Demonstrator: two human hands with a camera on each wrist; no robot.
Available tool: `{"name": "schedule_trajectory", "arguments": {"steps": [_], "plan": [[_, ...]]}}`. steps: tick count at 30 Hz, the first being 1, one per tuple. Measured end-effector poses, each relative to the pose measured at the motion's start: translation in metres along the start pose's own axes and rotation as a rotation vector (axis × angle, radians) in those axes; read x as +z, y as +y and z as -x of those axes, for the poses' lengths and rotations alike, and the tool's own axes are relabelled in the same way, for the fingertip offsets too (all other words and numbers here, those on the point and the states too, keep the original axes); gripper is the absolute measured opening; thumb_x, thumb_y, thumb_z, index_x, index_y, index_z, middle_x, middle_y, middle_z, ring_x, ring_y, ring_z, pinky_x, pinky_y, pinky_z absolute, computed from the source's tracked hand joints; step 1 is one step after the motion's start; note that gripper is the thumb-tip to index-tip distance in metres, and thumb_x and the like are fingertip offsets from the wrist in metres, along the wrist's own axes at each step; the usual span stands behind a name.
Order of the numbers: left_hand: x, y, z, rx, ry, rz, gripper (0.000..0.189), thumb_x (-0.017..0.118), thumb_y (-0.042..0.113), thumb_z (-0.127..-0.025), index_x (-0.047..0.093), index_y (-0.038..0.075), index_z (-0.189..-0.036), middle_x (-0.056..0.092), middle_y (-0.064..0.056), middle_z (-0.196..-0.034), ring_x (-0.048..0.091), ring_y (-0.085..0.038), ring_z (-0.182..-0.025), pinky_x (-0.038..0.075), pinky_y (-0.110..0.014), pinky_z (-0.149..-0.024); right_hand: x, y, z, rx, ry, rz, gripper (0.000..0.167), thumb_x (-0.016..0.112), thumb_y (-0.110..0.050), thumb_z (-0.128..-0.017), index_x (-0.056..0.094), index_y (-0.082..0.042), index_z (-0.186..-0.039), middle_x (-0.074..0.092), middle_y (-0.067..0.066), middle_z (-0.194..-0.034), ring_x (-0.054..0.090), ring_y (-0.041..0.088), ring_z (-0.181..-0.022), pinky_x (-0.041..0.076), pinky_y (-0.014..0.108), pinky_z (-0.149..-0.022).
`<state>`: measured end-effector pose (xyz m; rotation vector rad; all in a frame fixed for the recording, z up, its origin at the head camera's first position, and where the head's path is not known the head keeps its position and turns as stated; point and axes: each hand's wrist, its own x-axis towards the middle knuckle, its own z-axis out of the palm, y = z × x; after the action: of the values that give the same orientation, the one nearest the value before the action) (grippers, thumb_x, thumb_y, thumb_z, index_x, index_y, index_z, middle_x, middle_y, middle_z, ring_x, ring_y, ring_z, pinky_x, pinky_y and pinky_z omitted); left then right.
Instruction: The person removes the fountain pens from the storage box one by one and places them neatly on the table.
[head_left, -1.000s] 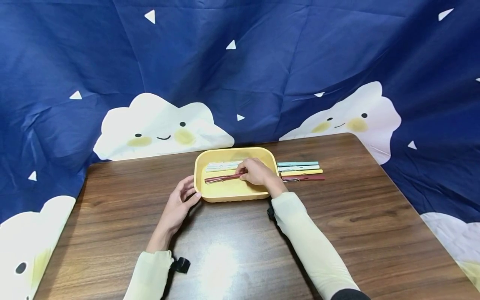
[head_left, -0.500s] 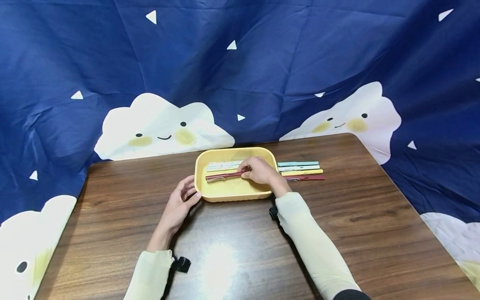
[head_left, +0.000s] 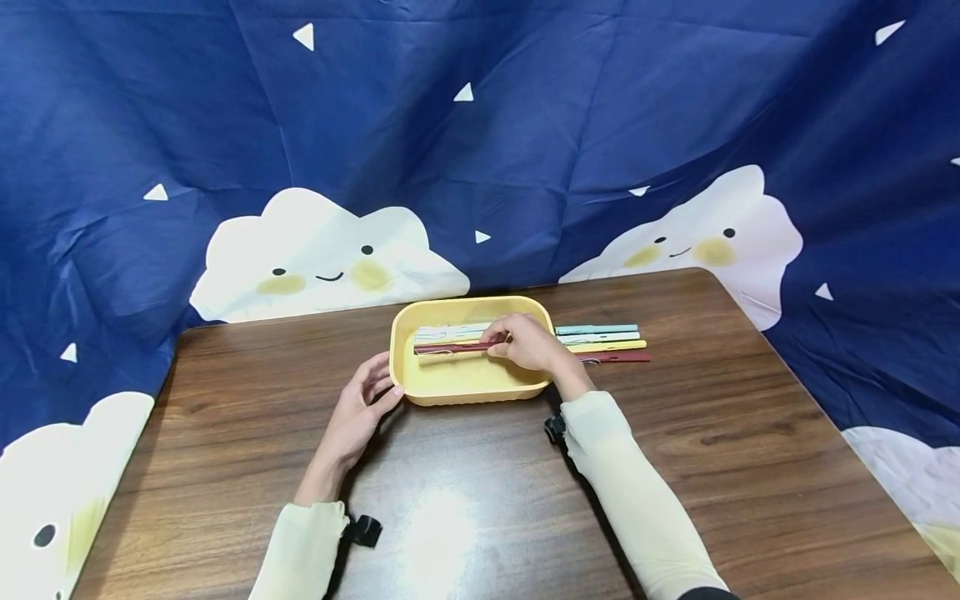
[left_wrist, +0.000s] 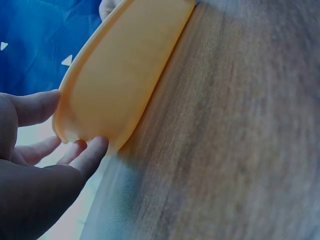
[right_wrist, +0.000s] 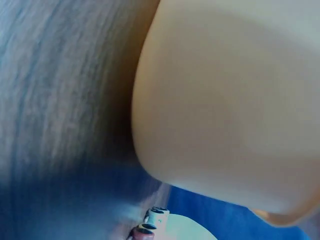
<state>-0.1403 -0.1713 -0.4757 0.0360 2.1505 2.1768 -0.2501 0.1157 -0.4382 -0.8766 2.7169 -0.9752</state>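
A shallow yellow tray sits on the table. My left hand holds its near left corner, thumb and fingertips against the outside. In the left wrist view, fingers touch the tray's wall near the corner. Inside the tray, my right hand pinches a dark red pen with a metal clip, its other end pointing left. Pale pens lie beyond it, and a yellow one shows just behind the red pen. The right wrist view has the tray's outer wall filling it, hiding the hand.
Right of the tray, pens lie side by side: teal, pale, yellow and dark red. The wooden table ends at a blue cloud-printed cloth behind.
My right hand has drawn slightly back and to the right. The dark red pen in it has moved farther from me, close alongside the other pens. The left hand stays at the corner.
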Motion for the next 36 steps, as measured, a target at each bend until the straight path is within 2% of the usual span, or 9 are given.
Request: {"name": "schedule_trajectory", "arguments": {"steps": [11,16,25,36], "plan": [[0.0,0.0,-0.001,0.006,-0.001,0.006,0.058,0.062,-0.003,-0.097,0.039,-0.001,-0.151,0.049,-0.024,-0.143,0.049,-0.035,-0.129,0.046,-0.018,-0.094,-0.009,-0.005,0.007,-0.042,0.03,-0.032,0.013,0.076,-0.002,-0.089,0.078,-0.004,-0.101,0.073,0.008,-0.104,0.064,0.024,-0.099,0.049,0.041,-0.092],[0.001,-0.001,-0.001,0.004,-0.004,0.01,0.058,0.062,-0.004,-0.097,0.039,0.0,-0.15,0.049,-0.024,-0.143,0.05,-0.035,-0.129,0.046,-0.018,-0.094,-0.015,-0.005,0.015,-0.073,0.058,-0.033,0.014,0.077,0.001,-0.087,0.078,-0.004,-0.1,0.073,0.006,-0.101,0.063,0.023,-0.095,0.051,0.04,-0.086],[0.001,-0.001,-0.001,0.003,-0.003,0.009,0.058,0.061,-0.004,-0.098,0.039,0.0,-0.151,0.048,-0.024,-0.143,0.049,-0.035,-0.13,0.045,-0.018,-0.094,-0.027,-0.009,0.026,-0.071,0.107,-0.031,0.014,0.076,0.001,-0.087,0.079,-0.007,-0.098,0.073,0.002,-0.099,0.062,0.019,-0.091,0.052,0.038,-0.079],[0.0,-0.001,-0.001,-0.003,-0.004,0.003,0.058,0.062,-0.003,-0.098,0.039,0.001,-0.151,0.048,-0.023,-0.144,0.049,-0.035,-0.131,0.046,-0.018,-0.094,-0.038,0.005,0.043,-0.098,0.169,-0.023,0.015,0.077,0.004,-0.085,0.078,-0.004,-0.097,0.072,0.004,-0.097,0.063,0.02,-0.088,0.052,0.04,-0.079]]}}
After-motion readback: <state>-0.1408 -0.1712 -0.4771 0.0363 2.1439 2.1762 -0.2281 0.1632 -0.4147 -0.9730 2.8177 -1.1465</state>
